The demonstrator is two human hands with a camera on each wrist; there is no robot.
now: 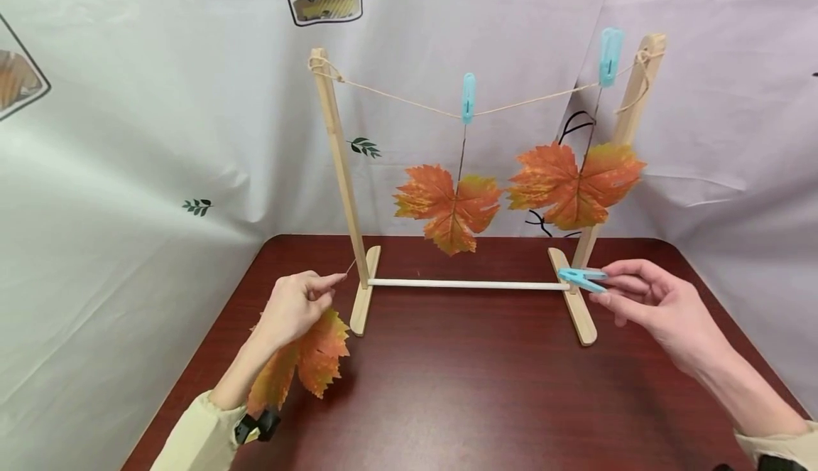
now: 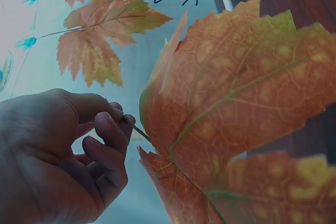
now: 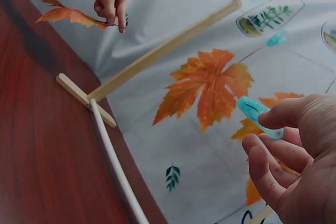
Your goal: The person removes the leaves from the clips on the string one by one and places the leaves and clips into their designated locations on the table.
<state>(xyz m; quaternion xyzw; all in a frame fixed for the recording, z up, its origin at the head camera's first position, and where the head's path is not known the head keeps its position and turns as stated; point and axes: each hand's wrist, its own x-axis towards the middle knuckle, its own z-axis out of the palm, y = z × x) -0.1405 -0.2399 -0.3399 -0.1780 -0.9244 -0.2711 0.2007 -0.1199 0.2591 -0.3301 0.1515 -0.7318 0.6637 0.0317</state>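
Observation:
My left hand (image 1: pixel 297 307) pinches the thin stem of an orange leaf (image 1: pixel 322 350) at the left of the head view; in the left wrist view that leaf (image 2: pixel 236 93) spreads beyond the fingertips. At the right, my right hand (image 1: pixel 664 311) holds a blue clothespin (image 1: pixel 581 278) between thumb and fingers, in front of the stand's right foot. Two more orange leaves, one near the middle (image 1: pixel 450 208) and one at the right (image 1: pixel 578 183), hang by their stems from blue clothespins (image 1: pixel 469 98) on a string (image 1: pixel 402 99).
A wooden stand has a left post (image 1: pixel 341 165), a right post (image 1: pixel 629 116) and a white rod (image 1: pixel 466 284) low between them. It stands on a dark red table (image 1: pixel 447 379), with a pale printed cloth (image 1: pixel 160 137) behind and at the sides.

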